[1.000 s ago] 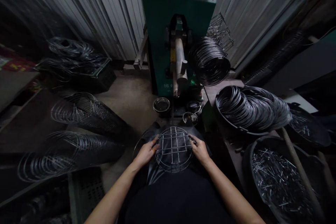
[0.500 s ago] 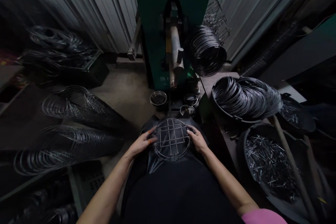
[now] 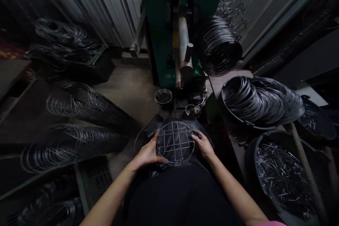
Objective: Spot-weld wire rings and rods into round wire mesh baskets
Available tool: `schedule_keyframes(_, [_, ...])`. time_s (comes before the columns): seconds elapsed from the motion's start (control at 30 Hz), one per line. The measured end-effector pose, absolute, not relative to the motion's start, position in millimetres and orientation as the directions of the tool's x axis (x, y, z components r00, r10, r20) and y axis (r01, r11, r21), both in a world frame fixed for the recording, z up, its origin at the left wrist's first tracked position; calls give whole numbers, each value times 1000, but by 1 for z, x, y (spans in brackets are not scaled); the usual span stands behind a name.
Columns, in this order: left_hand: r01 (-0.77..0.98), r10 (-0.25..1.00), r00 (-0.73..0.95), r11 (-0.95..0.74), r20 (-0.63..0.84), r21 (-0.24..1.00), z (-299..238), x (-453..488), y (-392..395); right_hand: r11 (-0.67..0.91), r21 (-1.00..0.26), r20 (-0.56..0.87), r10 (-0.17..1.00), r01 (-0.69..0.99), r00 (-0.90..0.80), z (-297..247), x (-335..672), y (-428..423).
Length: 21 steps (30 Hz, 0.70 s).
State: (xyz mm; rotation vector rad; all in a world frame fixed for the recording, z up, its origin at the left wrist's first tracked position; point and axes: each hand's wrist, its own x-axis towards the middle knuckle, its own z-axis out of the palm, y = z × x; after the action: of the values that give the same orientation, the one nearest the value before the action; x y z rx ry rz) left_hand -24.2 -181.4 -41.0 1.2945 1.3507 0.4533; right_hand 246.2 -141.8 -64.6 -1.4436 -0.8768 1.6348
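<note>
A round wire rack (image 3: 175, 141) with crossed bars inside its rim lies over my lap. My left hand (image 3: 149, 153) grips its left edge, the thumb along the near rim and the fingers at the far left. My right hand (image 3: 202, 143) pinches the right edge between thumb and fingers. A thin wire ring (image 3: 135, 144) sticks out to the left, beyond my left hand; part of it is hidden behind the hand and dark clothing. Just past the rack stands a green machine (image 3: 164, 67) with a pale metal arm (image 3: 183, 39).
Wire rings (image 3: 265, 100) fill a basin on the right, beside a tub of short metal rods (image 3: 286, 176). A large wire coil (image 3: 219, 47) is next to the machine. Several stacks of rings (image 3: 87, 136) stand at left. Small round containers (image 3: 163, 97) sit below the machine.
My left hand has shifted along the rack, its thumb now at the near edge. A thin ring now shows left of it. The view has turned slightly, so surroundings sit further right.
</note>
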Motion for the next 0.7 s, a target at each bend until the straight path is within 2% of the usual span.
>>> schedule_keyframes(0.1, [577, 875, 135, 312, -465, 755, -42, -16, -184, -453, -889, -451, 891, -62, -46, -67, 247, -139])
schedule_keyframes(0.2, [519, 881, 173, 298, -440, 801, -42, -29, -184, -443, -896, -444, 896, 26, -23, -65, 250, -138])
schedule_keyframes(0.27, [358, 904, 124, 343, -408, 868, -36, -49, -182, -392, -915, -393, 919, 91, 11, -57, 254, -138])
schedule_keyframes(0.33, [124, 931, -28, 364, -364, 923, -22, -69, -178, -305, -942, -297, 952, 143, 72, -46, 258, -137])
schedule_keyframes(0.43, [-278, 936, -270, 147, -224, 949, 12, -81, -170, -157, -962, -135, 985, 223, 109, -23, 257, -133])
schedule_keyframes(0.53, [-592, 925, -349, -96, -147, 800, 41, -60, -161, -18, -961, -19, 1000, 276, -4, -2, 242, -131])
schedule_keyframes(0.6, [-723, 934, -312, -115, -173, 681, 50, -37, -157, 55, -960, 29, 995, 275, -97, 8, 227, -134])
schedule_keyframes(0.7, [-834, 944, -216, -45, -249, 550, 49, -3, -156, 79, -968, 43, 987, 237, -154, 14, 211, -145])
